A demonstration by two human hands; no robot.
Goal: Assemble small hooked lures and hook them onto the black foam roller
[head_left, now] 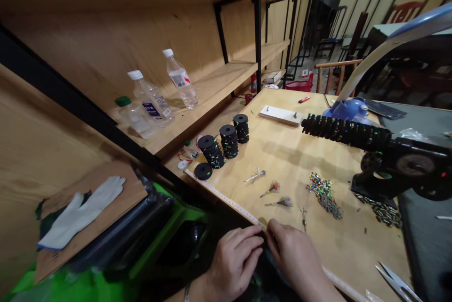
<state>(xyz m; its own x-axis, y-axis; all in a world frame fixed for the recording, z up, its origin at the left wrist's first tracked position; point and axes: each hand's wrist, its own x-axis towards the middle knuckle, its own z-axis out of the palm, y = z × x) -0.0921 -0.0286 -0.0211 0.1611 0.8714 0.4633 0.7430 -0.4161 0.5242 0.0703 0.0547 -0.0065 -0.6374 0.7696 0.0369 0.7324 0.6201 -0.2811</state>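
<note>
At the front edge of the wooden table [339, 151], my left hand [236, 260] is closed with its fingertips pinched together. Beside it my right hand [296, 257] is also closed, its fingertips by the edge and close to the left fingertips. Whatever lies between the fingers is too small or hidden to make out. A tape measure strip [229, 201] runs along the edge and passes by both hands. Just beyond them lie small bundles of thin wire-like pieces [281, 201], a small metal piece with thin strands [304, 219] and a pile of coloured and grey beads [323, 193].
Black spools [212, 153] stand at the table's left side. On the right are a black machine with a wrapped roller [348, 131], brass-coloured pieces [384, 212], pointed metal blades [397, 283] and a blue lamp [348, 106]. Bottles [153, 104] stand on the shelf; a white glove [84, 212] lies on cardboard.
</note>
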